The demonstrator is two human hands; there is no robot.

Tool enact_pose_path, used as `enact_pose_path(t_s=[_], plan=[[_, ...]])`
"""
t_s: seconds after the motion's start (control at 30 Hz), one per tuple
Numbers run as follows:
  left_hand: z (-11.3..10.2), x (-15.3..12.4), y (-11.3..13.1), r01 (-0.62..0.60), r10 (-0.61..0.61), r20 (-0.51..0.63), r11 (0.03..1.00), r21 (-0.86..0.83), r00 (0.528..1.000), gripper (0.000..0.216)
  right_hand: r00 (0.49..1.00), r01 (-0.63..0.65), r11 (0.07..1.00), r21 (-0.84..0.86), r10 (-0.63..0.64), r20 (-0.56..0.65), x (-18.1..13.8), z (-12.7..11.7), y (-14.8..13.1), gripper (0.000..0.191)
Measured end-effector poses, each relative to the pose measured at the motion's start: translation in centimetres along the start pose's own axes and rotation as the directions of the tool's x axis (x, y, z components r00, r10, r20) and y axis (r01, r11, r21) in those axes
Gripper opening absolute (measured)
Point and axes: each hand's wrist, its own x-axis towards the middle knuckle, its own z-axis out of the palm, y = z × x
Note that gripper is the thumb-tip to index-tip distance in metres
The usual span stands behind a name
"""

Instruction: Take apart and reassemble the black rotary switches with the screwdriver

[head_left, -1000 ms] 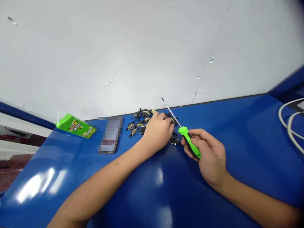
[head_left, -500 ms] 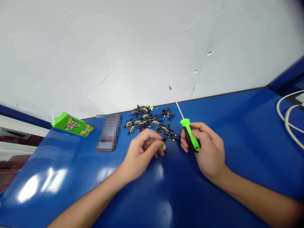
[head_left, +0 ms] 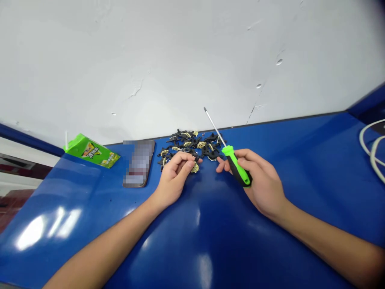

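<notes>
Between thumb and fingers, my left hand (head_left: pixel 174 176) pinches a small black part with a yellowish toothed disc (head_left: pixel 195 167); its exact kind is too small to tell. My right hand (head_left: pixel 258 176) is closed round the handle of a green and black screwdriver (head_left: pixel 237 166). Its metal shaft tilts up and to the left, with the tip apart from any part. Behind my left hand lies a pile of similar black parts with yellowish discs (head_left: pixel 201 145), partly hidden by my fingers.
On the blue table (head_left: pixel 168 249), a phone (head_left: pixel 140 162) and a green drink carton (head_left: pixel 92 150) with a straw lie to the left. A pale wall (head_left: pixel 180 60) rises along the far edge. White cable (head_left: pixel 373 152) loops at the right.
My left hand has moved a little left and up with the small part, whose disc now shows more. My right hand has shifted slightly left, and the screwdriver leans further left.
</notes>
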Motion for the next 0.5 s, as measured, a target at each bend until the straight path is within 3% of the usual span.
enact_pose_path(t_s=[0.13, 0.2, 0.33, 0.5], plan=[[1.9, -2.3, 0.4, 0.078, -0.072, 0.042, 0.985, -0.155, 0.996, 0.041, 1.000, 0.023, 1.000, -0.008, -0.022, 0.016, -1.1, 0.0, -0.3, 0.024], [2.4, -3.1, 0.7, 0.183, -0.156, 0.106, 0.925, -0.332, 0.982, 0.040, 0.998, 0.024, 0.999, -0.035, -0.022, 0.052, -1.8, 0.0, -0.5, 0.025], [2.0, -2.9, 1.0, 0.134, -0.200, -0.075, 0.849, -0.511, 0.977, 0.036, 0.994, 0.079, 0.988, -0.133, -0.069, 0.079, -2.8, -0.1, -0.8, 0.021], [1.3, -1.9, 0.9, 0.101, -0.327, -0.267, 0.781, -0.616, 0.907, 0.026, 0.978, 0.207, 0.913, -0.353, -0.183, 0.101, -2.8, 0.1, -1.2, 0.007]])
